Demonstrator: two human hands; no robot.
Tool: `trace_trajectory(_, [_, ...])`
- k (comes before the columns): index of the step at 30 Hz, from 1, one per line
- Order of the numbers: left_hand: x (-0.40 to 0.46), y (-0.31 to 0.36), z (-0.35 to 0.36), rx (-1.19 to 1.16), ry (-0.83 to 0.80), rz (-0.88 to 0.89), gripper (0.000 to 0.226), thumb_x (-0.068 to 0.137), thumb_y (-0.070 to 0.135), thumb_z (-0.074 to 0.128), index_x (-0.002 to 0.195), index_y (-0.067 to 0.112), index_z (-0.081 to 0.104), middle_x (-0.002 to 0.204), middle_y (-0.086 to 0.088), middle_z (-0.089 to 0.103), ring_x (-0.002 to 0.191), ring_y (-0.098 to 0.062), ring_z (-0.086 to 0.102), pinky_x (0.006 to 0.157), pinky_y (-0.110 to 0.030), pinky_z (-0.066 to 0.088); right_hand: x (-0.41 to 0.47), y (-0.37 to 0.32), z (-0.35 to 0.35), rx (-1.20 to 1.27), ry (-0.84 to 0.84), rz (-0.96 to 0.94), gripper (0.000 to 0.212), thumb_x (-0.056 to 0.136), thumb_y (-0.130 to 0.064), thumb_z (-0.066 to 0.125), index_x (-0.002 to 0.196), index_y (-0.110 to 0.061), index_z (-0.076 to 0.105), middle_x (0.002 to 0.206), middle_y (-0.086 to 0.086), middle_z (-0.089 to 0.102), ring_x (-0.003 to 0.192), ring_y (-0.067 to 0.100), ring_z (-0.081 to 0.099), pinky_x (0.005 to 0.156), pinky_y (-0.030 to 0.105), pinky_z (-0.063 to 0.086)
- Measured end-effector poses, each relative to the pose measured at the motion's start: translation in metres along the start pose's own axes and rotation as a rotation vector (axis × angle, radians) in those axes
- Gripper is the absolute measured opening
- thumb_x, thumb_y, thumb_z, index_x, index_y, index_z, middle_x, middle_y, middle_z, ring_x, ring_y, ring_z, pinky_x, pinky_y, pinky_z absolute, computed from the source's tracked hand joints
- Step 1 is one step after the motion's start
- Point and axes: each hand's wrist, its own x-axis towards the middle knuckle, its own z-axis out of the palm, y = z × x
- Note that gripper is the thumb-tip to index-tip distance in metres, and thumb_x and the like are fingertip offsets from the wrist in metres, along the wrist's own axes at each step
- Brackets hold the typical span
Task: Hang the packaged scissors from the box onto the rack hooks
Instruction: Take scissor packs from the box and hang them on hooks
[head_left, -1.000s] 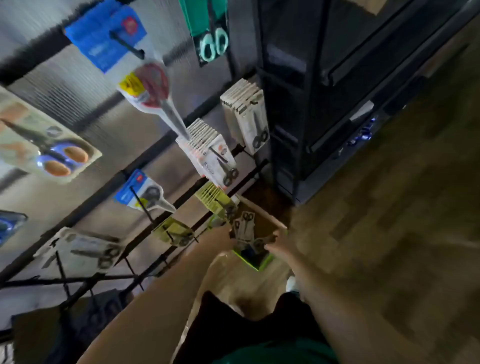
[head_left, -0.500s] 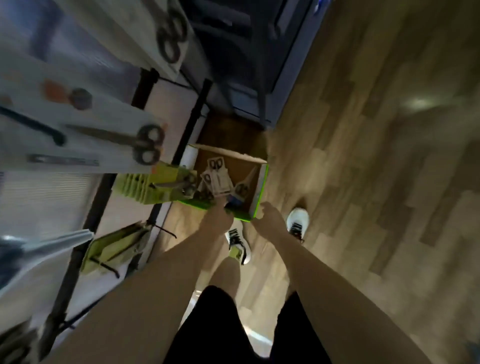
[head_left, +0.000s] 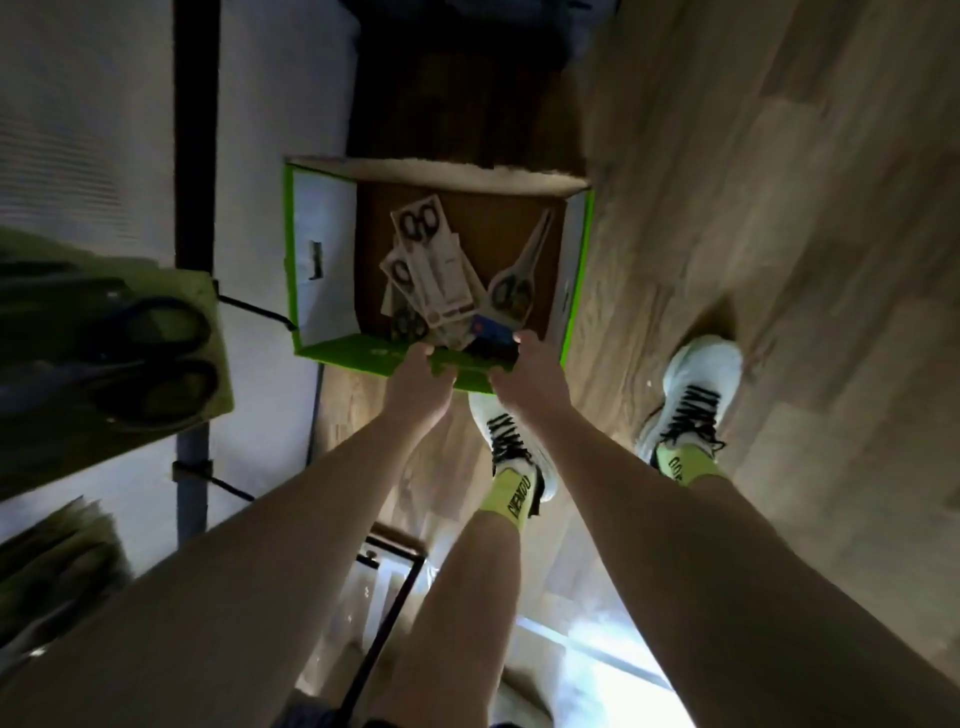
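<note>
— Where are the packaged scissors (head_left: 426, 270)?
— Loose in the green box (head_left: 322, 260) on the floor.
— The hands?
— Left hand (head_left: 418, 395) and right hand (head_left: 527, 382) grip its near wall, fingers curled over the rim.

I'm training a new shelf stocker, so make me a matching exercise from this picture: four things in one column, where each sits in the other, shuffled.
Things:
1. box
2. white-carded scissors
3. clear-packed scissors
4. green-carded scissors

Places:
A. right side of the box
B. on a rack hook, far left
C. on the floor, ahead of the shoes
D. left-centre of the box

Pairs: 1-C, 2-D, 3-A, 4-B
</note>
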Motion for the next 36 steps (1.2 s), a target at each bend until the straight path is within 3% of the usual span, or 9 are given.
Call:
trace_trajectory(7, [0.005,-0.014,-0.022,-0.118,-0.006,0.025,0.044,0.096,0.023,0.054,0.139,0.015,0.043,0.126,-0.005,0.055,0.099,-0.020,0.058,0.074,-0.028,0.048,0.032,0.010,0.021,-0.010,-0.018,0.066,0.060,0.084,-0.015,0.060,0.141,-0.008,0.041,0.127,0.019,0.055,0.110,0.036,0.058,0.080,0.034,0.047])
trace_trajectory(12, [-0.014,-0.016,-0.050,-0.118,0.021,-0.015,0.044,0.094,0.027,0.055,0.136,0.017,0.044,0.128,-0.009,0.056,0.104,-0.027,0.058,0.087,-0.036,0.051,-0.004,-0.007,0.009,-0.091,-0.049,0.001,0.062,0.088,-0.017,0.058,0.146,-0.009,0.036,0.135,0.018,0.049,0.116,0.035,0.055,0.091,0.041,0.050])
trace_trajectory(17, [-0.059,-0.017,-0.059,-0.138,0.091,-0.056,0.046,0.097,0.032,0.053,0.139,0.018,0.043,0.130,-0.012,0.055,0.114,-0.033,0.055,0.094,-0.040,0.047,-0.044,-0.023,-0.017,-0.120,-0.073,-0.052,0.059,0.087,-0.019,0.058,0.142,-0.010,0.041,0.131,0.016,0.053,0.112,0.033,0.057,0.084,0.038,0.048])
trace_trajectory(23, [-0.099,-0.003,-0.041,-0.236,0.143,-0.113,0.050,0.096,0.042,0.051,0.141,0.023,0.041,0.133,-0.008,0.056,0.118,-0.030,0.055,0.097,-0.041,0.047,-0.067,-0.026,-0.043,-0.134,-0.096,-0.104,0.061,0.092,-0.031,0.061,0.143,-0.006,0.041,0.136,0.017,0.053,0.120,0.031,0.057,0.089,0.035,0.048])
trace_trajectory(25, [-0.090,-0.002,-0.035,-0.272,0.164,-0.145,0.052,0.095,0.043,0.053,0.142,0.024,0.041,0.131,-0.008,0.057,0.110,-0.029,0.058,0.091,-0.040,0.050,-0.062,-0.022,-0.047,-0.094,-0.087,-0.100,0.064,0.093,-0.035,0.062,0.146,-0.007,0.038,0.139,0.016,0.052,0.123,0.030,0.056,0.092,0.035,0.047])
trace_trajectory(28, [-0.060,-0.002,-0.023,-0.347,0.174,-0.176,0.052,0.096,0.040,0.054,0.143,0.021,0.041,0.126,-0.007,0.058,0.092,-0.022,0.058,0.066,-0.028,0.046,-0.041,-0.010,-0.043,-0.047,-0.071,-0.114,0.067,0.093,-0.037,0.062,0.148,-0.008,0.036,0.140,0.015,0.052,0.124,0.029,0.055,0.094,0.035,0.047])
trace_trajectory(32, [-0.016,-0.007,-0.001,-0.375,0.193,-0.139,0.050,0.096,0.034,0.056,0.141,0.016,0.043,0.125,-0.007,0.059,0.107,-0.026,0.058,0.071,-0.027,0.040,-0.007,0.002,-0.029,0.090,-0.088,-0.096,0.065,0.092,-0.031,0.065,0.147,-0.010,0.037,0.139,0.013,0.052,0.123,0.028,0.056,0.096,0.033,0.047])
trace_trajectory(36, [0.039,-0.003,0.035,-0.386,0.126,-0.154,0.038,0.093,0.035,0.059,0.126,0.018,0.051,0.101,-0.003,0.060,0.075,-0.017,0.057,0.057,-0.026,0.042,0.036,0.016,-0.005,0.166,-0.069,-0.064,0.063,0.092,-0.027,0.066,0.146,-0.011,0.038,0.135,0.011,0.054,0.118,0.026,0.058,0.085,0.026,0.043])
